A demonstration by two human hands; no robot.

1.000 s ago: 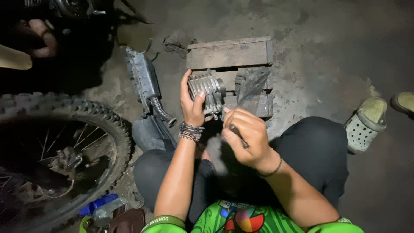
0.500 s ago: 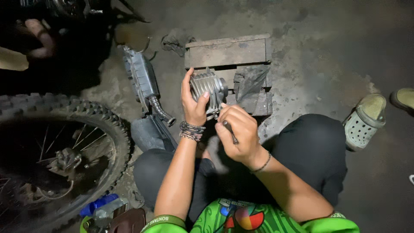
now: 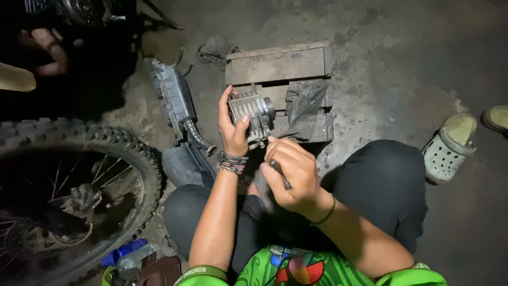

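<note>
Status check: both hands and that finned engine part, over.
Left hand grips finned cylinder. Right hand holds thin dark tool at its base. Nothing blocking.

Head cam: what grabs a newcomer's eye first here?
The finned metal engine cylinder at centre, gripped by the left hand above a worn wooden block. Just below it, the right hand grips a dark-handled tool pointed toward the cylinder. At lower left, a knobby motorbike wheel fills the corner, and a pale green clog lies on the concrete floor at right.
</note>
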